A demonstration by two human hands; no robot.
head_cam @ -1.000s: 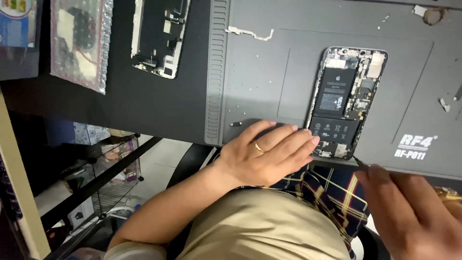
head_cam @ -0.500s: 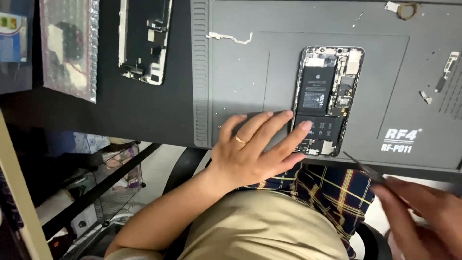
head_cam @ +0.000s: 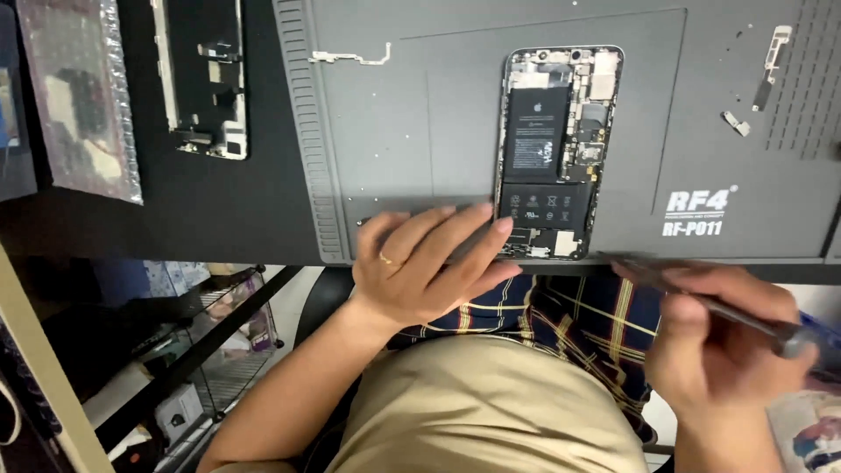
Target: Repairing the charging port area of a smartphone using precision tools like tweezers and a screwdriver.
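An opened phone (head_cam: 557,153) is laid face down on a grey work mat (head_cam: 412,114), its back removed so that the black battery and the small boards are exposed. The mat is spread on the dark bench (head_cam: 263,219), and the phone is placed near the mat's front edge. The left hand (head_cam: 429,271) is rested flat on that edge with its fingers spread — the fingertips are set just beside the phone's lower left corner, and a ring is worn on one finger. A thin dark tool (head_cam: 701,302) is pinched in the right hand (head_cam: 723,346), the fingers closed around its shaft; its tip is pointed toward the phone's bottom end but is kept apart from it. A detached screen assembly (head_cam: 200,79) is seen further left on the bench, beside a bubble-wrap bag (head_cam: 79,96). Small metal brackets (head_cam: 771,52) are scattered on the mat — well apart from the phone.
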